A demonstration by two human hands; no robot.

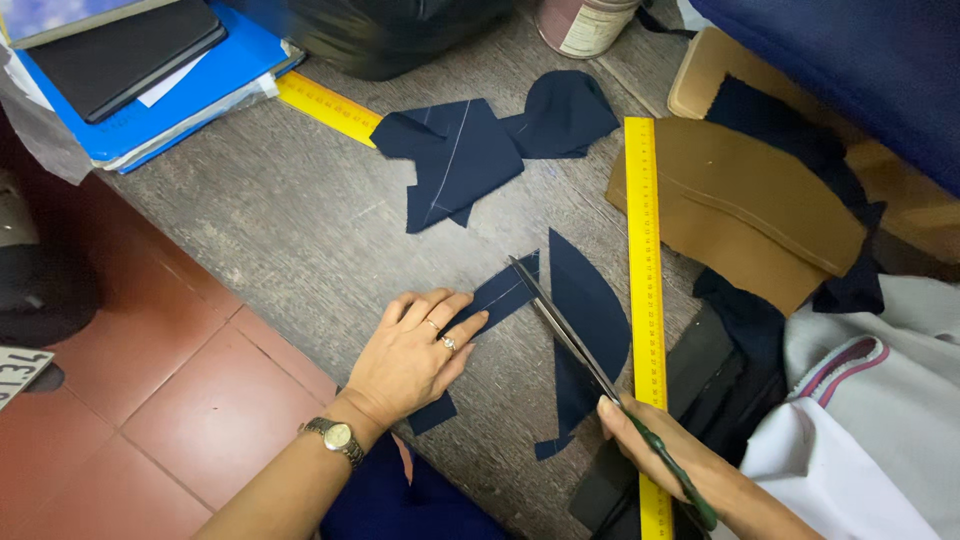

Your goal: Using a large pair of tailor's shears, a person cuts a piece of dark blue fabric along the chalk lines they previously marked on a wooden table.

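Note:
My left hand (pixel 415 350) lies flat on a strip of dark navy fabric (pixel 500 293) on a grey worktop (pixel 290 220), fingers spread, a ring and a wristwatch on it. My right hand (pixel 655 450) grips green-handled scissors (pixel 565 330). Their blades point up and left, along the cut edge between the strip and a curved navy piece (pixel 590 310). A long yellow ruler (pixel 645 300) lies upright just right of that piece, passing under my right hand.
More navy cut pieces (pixel 460 155) lie farther back, beside a second yellow ruler (pixel 325 105). Brown card patterns (pixel 740 205) sit at the right, blue folders and a black notebook (pixel 130 60) at the top left, a tin (pixel 585 25) at the top. Red floor tiles (pixel 150 380) lie left.

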